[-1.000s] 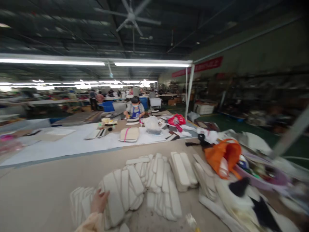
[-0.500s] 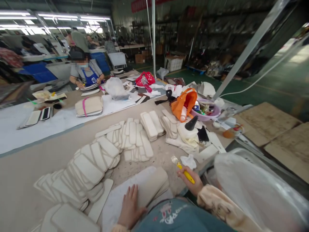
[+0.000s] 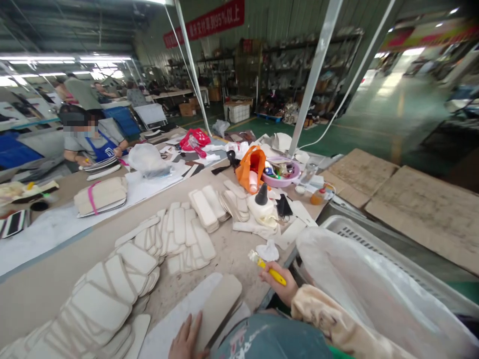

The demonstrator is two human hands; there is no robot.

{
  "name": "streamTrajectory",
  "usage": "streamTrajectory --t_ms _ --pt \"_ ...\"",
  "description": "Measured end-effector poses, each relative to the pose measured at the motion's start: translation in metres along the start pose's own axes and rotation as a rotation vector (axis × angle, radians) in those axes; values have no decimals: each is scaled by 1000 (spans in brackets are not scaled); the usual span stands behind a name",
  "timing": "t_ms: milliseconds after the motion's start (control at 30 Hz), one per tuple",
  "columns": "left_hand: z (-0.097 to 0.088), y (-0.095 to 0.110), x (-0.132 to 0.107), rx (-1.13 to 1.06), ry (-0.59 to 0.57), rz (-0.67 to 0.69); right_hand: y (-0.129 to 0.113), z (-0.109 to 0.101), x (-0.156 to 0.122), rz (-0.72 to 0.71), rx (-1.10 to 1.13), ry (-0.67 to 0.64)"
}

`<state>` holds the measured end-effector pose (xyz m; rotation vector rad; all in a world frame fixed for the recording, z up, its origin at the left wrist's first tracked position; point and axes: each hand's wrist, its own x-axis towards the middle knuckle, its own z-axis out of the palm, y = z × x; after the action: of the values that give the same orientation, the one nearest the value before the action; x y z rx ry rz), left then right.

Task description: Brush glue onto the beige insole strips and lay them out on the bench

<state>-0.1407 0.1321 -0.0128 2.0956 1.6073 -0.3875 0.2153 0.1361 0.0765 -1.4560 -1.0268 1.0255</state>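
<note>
My right hand (image 3: 282,282) is closed around the yellow handle of a brush (image 3: 275,274), whose tip carries a whitish paste. It hovers near the table's right edge, beside a crumpled white tissue (image 3: 268,250). My left hand (image 3: 186,336) lies with its fingers stretched out on the edge of a long beige rounded panel (image 3: 220,304). Under that panel a white sheet (image 3: 179,314) shows, and other pale pieces stick out at its right. Left of my hand, many overlapping cream panels (image 3: 101,304) are fanned across the table.
A white plastic basket (image 3: 348,224) lined with clear plastic stands at my right. Farther back are an orange bag (image 3: 245,169), a purple basin (image 3: 288,179) and a dark cone-topped container (image 3: 261,194). A co-worker (image 3: 97,139) sits across at the left. A metal pole (image 3: 316,75) rises behind the table.
The view has swung to the right, so things appear shifted left. The beige pieces beneath my left hand now lie differently, with one panel angled over the sheet. My right hand still holds the brush.
</note>
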Motion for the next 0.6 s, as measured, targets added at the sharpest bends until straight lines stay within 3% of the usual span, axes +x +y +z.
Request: streamTrajectory --t_ms 233,600 --pt "2 16 -23 65 180 57 24 -23 -17 98 42 83" --pt "18 2 -29 42 335 152 18 -43 -24 140 58 100"
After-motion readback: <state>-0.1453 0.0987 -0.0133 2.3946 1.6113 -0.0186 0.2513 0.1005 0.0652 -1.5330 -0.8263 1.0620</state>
